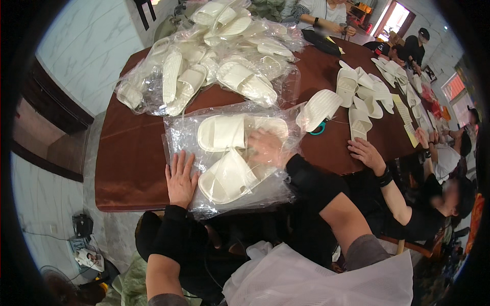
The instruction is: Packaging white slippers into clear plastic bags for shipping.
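A pair of cream slippers lies side by side in a clear plastic bag (179,127) at the near edge of the table. The far slipper (222,133) points left; the near slipper (227,178) is angled, its toe at the lower left. My left hand (180,179) rests flat on the bag's left side, fingers stretched out. Reaching from the right, my right hand (266,148) is among the slippers behind the straps, seen through plastic. Its fingers look extended against them, fingertips partly blurred by the film. Right of the bag, a loose slipper (319,109) partly covers teal-handled scissors (318,128).
Bagged slippers (245,81) are heaped at the back of the brown-covered table (130,176). Several unbagged slippers (365,92) lie to the right. A co-worker's hand (368,154) reaches in there from the right. Another person (326,18) sits across the table.
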`<state>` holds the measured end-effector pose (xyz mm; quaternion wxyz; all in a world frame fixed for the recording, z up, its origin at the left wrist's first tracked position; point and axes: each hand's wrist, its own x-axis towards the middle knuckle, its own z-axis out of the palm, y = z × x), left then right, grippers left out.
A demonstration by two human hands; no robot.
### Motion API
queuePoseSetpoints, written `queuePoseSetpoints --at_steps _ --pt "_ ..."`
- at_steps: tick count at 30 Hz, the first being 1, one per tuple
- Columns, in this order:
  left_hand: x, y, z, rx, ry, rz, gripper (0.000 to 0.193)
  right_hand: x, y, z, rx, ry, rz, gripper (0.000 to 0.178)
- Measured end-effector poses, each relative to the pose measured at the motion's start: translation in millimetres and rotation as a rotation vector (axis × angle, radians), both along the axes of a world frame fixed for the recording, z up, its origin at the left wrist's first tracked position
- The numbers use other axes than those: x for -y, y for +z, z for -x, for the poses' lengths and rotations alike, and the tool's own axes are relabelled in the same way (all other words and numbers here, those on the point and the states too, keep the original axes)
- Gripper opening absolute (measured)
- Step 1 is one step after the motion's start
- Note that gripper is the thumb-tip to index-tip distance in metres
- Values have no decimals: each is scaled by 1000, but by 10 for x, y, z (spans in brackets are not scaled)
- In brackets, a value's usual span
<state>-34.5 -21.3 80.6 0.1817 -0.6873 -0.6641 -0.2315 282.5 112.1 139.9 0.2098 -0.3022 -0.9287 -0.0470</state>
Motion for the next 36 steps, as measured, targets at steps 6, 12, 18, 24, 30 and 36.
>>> queuePoseSetpoints --at_steps 6,12,18,24,30,36 --pt "-141 -158 -125 -37 -4 26 56 105 -60 230 -199 -53 11 34" --pt "-142 -145 -200 0 -17 49 53 320 557 -104 -826 -29 242 31" --pt "-185 -141 -12 83 -93 186 51 1113 940 -139 -1015 59 550 36" --pt "-281 -380 -111 -176 -70 77 65 834 -42 169 -550 2 334 35" --pt "-205 -204 -331 -42 -115 73 65 50 -814 -110 -424 -60 95 30" --pt "682 -576 208 -6 44 206 60 425 -1308 763 -479 131 314 31"
